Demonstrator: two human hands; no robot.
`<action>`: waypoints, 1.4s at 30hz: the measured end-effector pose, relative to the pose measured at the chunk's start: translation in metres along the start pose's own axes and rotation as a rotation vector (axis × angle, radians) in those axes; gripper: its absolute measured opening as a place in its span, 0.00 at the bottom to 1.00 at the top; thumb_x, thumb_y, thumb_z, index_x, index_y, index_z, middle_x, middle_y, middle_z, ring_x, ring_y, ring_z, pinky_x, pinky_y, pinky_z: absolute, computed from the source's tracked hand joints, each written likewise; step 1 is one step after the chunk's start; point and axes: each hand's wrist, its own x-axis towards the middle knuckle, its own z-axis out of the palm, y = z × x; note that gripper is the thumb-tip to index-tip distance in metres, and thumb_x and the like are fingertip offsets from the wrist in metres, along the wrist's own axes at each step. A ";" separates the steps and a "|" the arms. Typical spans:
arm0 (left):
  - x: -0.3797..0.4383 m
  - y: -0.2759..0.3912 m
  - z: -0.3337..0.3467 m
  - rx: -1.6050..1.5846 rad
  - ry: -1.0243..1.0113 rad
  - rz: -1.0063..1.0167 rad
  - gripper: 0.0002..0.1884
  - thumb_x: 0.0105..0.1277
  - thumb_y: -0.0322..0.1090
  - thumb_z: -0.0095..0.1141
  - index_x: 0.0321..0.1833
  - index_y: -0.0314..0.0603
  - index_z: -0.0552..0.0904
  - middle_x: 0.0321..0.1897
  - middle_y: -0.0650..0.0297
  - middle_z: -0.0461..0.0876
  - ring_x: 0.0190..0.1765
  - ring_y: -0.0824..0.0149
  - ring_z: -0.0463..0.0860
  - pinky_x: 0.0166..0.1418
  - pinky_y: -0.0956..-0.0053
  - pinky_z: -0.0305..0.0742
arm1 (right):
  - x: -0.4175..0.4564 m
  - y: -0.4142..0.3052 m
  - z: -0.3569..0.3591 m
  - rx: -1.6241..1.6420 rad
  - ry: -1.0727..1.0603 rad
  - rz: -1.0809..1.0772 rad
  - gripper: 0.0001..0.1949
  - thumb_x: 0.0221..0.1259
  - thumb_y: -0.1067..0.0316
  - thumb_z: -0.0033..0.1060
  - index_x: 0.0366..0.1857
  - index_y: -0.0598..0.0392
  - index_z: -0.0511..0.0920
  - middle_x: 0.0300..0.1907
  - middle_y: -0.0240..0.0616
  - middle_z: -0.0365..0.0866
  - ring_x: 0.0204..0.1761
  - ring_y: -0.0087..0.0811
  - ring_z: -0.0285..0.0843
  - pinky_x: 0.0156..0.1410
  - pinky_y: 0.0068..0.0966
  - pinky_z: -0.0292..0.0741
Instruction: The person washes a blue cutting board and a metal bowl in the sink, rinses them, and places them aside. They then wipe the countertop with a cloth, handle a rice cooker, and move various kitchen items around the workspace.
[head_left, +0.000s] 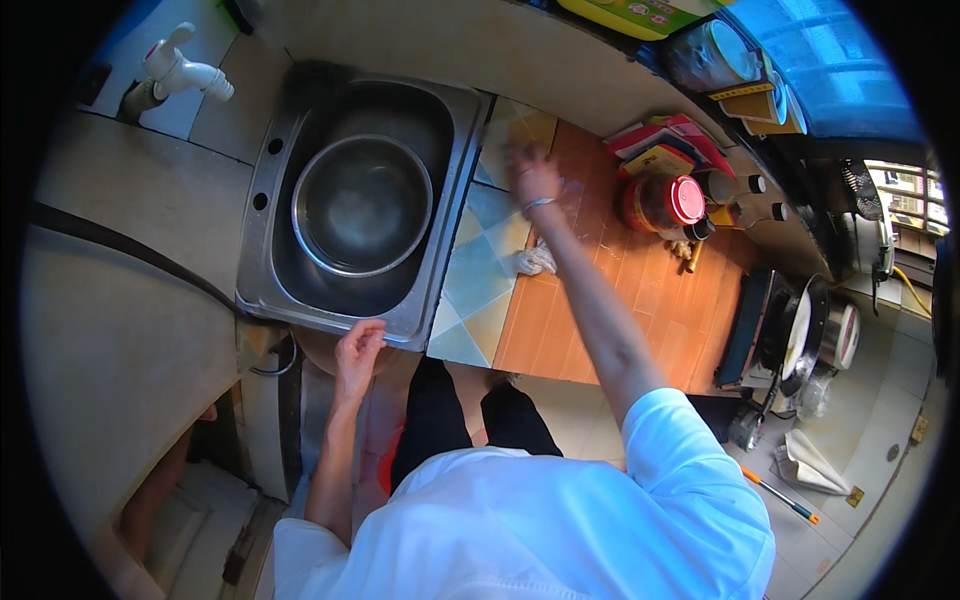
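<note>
My left hand (361, 346) is at the front rim of a stainless steel sink (409, 319), its fingers loosely bent and nothing seen in them. Inside the sink is a round metal basin (361, 206), which seems to hold water. My right hand (535, 174) reaches over the tiled strip (480, 251) between the sink and a wood-patterned counter surface (615, 315). Motion blur hides its fingers and whether they hold anything. A crumpled whitish cloth or bag (535, 260) lies beside my right forearm, at the edge of the tiles.
A white tap (184, 71) juts from the wall at the upper left. On the counter stand a red-lidded jar (664, 202), several bottles (750, 187) and a piece of ginger (681, 249). A stove (750, 322) with a wok (806, 334) is at the right. A dark hose (142, 251) runs left of the sink.
</note>
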 end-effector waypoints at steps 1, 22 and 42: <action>0.007 0.005 0.001 -0.008 -0.016 0.002 0.08 0.68 0.30 0.53 0.46 0.37 0.80 0.33 0.65 0.80 0.35 0.75 0.79 0.42 0.81 0.74 | -0.014 -0.019 0.010 0.027 0.146 -0.126 0.29 0.51 0.72 0.52 0.62 0.39 0.68 0.54 0.47 0.70 0.52 0.59 0.70 0.43 0.42 0.80; 0.181 0.117 0.048 -0.557 0.073 0.187 0.11 0.64 0.23 0.54 0.47 0.43 0.75 0.36 0.69 0.77 0.37 0.79 0.75 0.39 0.84 0.70 | 0.001 -0.042 -0.110 0.709 0.243 -0.212 0.11 0.45 0.81 0.50 0.33 0.53 0.77 0.25 0.38 0.76 0.28 0.37 0.79 0.35 0.30 0.77; 0.101 0.061 0.055 0.106 -0.125 0.251 0.13 0.62 0.21 0.49 0.49 0.36 0.76 0.41 0.58 0.79 0.37 0.71 0.79 0.39 0.78 0.75 | 0.068 0.007 0.004 -0.170 0.019 0.363 0.26 0.53 0.53 0.56 0.60 0.40 0.68 0.50 0.52 0.76 0.54 0.51 0.72 0.59 0.42 0.70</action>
